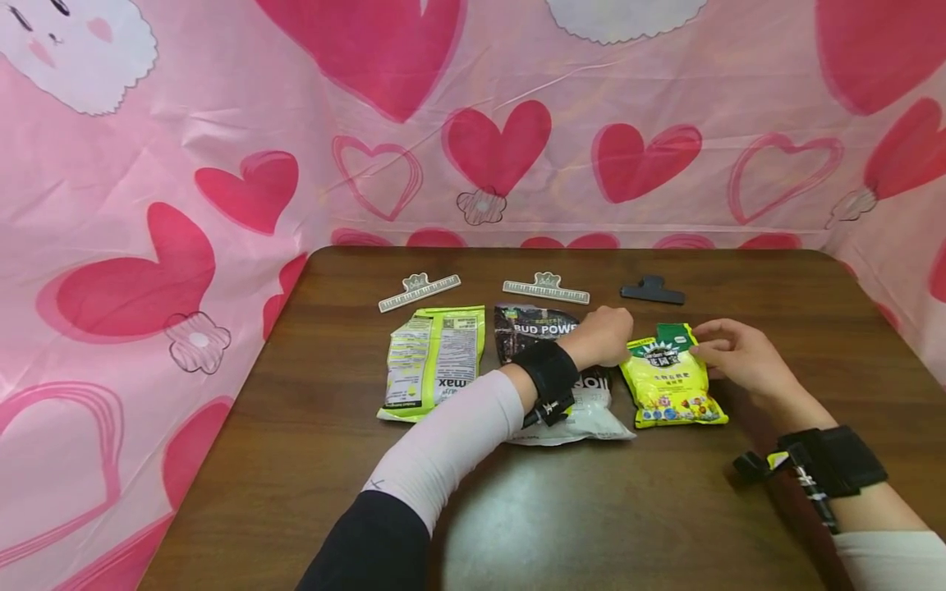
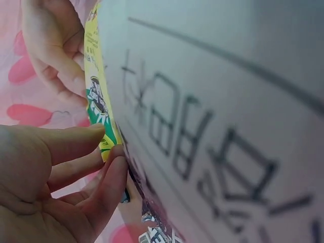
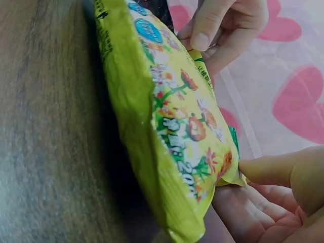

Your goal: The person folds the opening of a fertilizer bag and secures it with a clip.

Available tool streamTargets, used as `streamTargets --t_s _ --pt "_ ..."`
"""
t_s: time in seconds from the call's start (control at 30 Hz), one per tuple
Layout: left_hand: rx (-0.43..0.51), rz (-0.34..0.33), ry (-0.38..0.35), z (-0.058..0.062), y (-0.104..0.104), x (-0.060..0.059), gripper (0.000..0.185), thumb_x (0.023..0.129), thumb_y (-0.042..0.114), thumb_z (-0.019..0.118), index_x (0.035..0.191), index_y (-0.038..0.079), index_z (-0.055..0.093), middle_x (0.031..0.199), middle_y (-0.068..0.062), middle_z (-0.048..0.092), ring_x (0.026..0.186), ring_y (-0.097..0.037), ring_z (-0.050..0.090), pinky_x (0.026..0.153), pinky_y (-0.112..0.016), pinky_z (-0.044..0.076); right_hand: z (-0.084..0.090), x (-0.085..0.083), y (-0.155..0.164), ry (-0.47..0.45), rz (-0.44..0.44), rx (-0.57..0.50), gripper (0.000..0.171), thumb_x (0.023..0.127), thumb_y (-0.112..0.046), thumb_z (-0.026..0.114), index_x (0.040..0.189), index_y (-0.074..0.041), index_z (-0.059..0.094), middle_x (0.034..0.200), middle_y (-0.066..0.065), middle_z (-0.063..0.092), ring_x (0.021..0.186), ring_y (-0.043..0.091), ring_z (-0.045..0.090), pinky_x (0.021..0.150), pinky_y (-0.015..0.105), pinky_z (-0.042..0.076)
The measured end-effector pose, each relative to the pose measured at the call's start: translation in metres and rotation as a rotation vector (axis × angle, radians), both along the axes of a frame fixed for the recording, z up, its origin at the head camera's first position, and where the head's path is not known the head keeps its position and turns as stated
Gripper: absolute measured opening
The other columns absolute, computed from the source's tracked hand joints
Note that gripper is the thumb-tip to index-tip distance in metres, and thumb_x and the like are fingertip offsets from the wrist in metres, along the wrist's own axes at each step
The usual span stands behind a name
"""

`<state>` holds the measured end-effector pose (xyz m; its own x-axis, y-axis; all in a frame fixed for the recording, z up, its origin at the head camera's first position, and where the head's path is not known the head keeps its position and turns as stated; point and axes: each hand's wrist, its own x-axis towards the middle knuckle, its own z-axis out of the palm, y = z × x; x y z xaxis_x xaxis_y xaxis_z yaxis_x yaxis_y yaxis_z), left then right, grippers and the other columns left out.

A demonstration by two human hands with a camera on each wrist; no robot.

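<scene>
Fingers of both hands (left hand (image 1: 608, 335), right hand (image 1: 741, 355)) pinched the yellow packet (image 1: 671, 379) at centre-right; its top could tear unevenly if they pulled apart.

I sit at a dark brown wooden bench (image 1: 739, 271) with rounded far corners, its polished top catching a soft pale glare in the lower middle of the frame. Behind it and along both sides hangs a pink plastic sheet printed with red hearts (image 1: 497, 148), creased and folded, filling the upper half of the frame. A white cartoon face (image 1: 74, 49) with rosy cheeks shows in the upper left. The light is even and mild.
</scene>
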<state>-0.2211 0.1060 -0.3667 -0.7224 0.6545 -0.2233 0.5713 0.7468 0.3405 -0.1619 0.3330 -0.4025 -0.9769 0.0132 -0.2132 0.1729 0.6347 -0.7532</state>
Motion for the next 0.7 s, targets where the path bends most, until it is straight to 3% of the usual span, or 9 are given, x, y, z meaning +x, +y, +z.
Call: streamTargets --t_s 0.1,0.2,0.27,0.3,0.37,0.47,0.57,0.7 --pt "0.038 -0.008 -0.006 0.002 -0.002 0.0 0.037 0.095 0.019 0.066 0.065 0.015 0.045 0.065 0.002 0.034 0.059 -0.009 0.033 0.059 -0.021 0.03 0.001 0.001 0.002 0.039 -0.005 -0.01 0.049 0.099 -0.027 0.061 0.135 0.004 0.047 0.12 0.026 0.063 0.082 -0.006 0.06 0.07 0.026 0.057" --pt "0.096 -0.016 -0.005 0.003 -0.006 0.0 0.048 0.095 0.016 0.066 0.06 0.015 0.034 0.063 0.003 0.02 0.058 -0.009 0.018 0.058 -0.021 0.023 0.002 0.003 0.003 0.072 -0.004 -0.026 0.046 0.099 -0.025 0.061 0.133 0.003 0.05 0.104 0.002 0.069 0.081 -0.005 0.061 0.069 0.027 0.058" --pt "0.127 -0.025 0.007 0.004 -0.008 0.0 0.048 0.095 0.016 0.066 0.058 0.015 0.035 0.064 0.003 0.018 0.058 -0.009 0.015 0.058 -0.021 0.022 0.004 0.004 0.003 0.091 -0.007 -0.048 0.043 0.099 -0.024 0.062 0.131 0.001 0.051 0.095 -0.014 0.068 0.08 -0.004 0.062 0.069 0.028 0.058" --pt "0.14 -0.027 0.015 0.004 -0.009 0.0 0.045 0.095 0.016 0.066 0.058 0.014 0.04 0.063 0.004 0.022 0.057 -0.008 0.018 0.058 -0.02 0.023 0.005 0.005 0.003 0.102 -0.01 -0.06 0.042 0.098 -0.024 0.062 0.13 0.001 0.051 0.091 -0.02 0.066 0.08 -0.003 0.062 0.068 0.028 0.058" --pt "0.162 -0.024 0.025 0.004 -0.011 0.0 0.032 0.095 0.018 0.066 0.065 0.013 0.06 0.064 0.005 0.042 0.057 -0.007 0.034 0.061 -0.017 0.031 0.007 0.006 0.003 0.126 -0.014 -0.092 0.038 0.099 -0.023 0.061 0.128 -0.001 0.052 0.088 -0.027 0.064 0.08 -0.002 0.063 0.068 0.029 0.058" --pt "0.179 -0.021 0.018 0.007 -0.013 -0.001 0.015 0.097 0.022 0.065 0.097 0.014 0.077 0.094 0.003 0.071 0.079 -0.009 0.061 0.073 -0.017 0.044 0.009 0.008 0.004 0.171 -0.019 -0.138 0.03 0.098 -0.019 0.061 0.124 -0.004 0.055 0.089 -0.029 0.065 0.08 -0.002 0.064 0.067 0.028 0.058" --pt "0.194 -0.016 -0.024 0.011 -0.016 -0.001 0.024 0.1 0.023 0.06 0.117 0.016 0.074 0.118 0.001 0.072 0.098 -0.013 0.066 0.081 -0.02 0.048 0.011 0.01 0.004 0.21 -0.021 -0.178 0.025 0.098 -0.015 0.062 0.121 -0.007 0.057 0.091 -0.026 0.067 0.08 -0.002 0.065 0.066 0.026 0.058" --pt "0.22 -0.008 -0.092 0.015 -0.019 0.0 0.029 0.102 0.025 0.055 0.127 0.016 0.068 0.127 0.0 0.067 0.101 -0.013 0.065 0.081 -0.019 0.046 0.012 0.011 0.005 0.245 -0.029 -0.218 0.025 0.097 -0.013 0.063 0.12 -0.008 0.059 0.093 -0.023 0.069 0.08 0.0 0.067 0.066 0.026 0.059"
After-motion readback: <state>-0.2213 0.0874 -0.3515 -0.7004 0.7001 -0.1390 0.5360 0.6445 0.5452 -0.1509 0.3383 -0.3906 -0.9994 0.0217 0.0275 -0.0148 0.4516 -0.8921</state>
